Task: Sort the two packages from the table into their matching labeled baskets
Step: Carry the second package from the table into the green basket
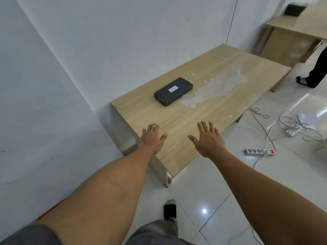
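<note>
One dark grey flat package (173, 91) with a small white label on top lies on the wooden table (203, 110), close to the wall side. My left hand (152, 138) and my right hand (208, 138) are both stretched out above the table's near end, palms down, fingers spread, holding nothing. Both hands are well short of the package and apart from each other. No second package and no baskets are in view.
A white wall runs along the table's left side. A power strip (259, 151) and loose white cables (290, 124) lie on the tiled floor to the right. Another person's leg (316, 71) stands at the far right, near a second desk (299, 29).
</note>
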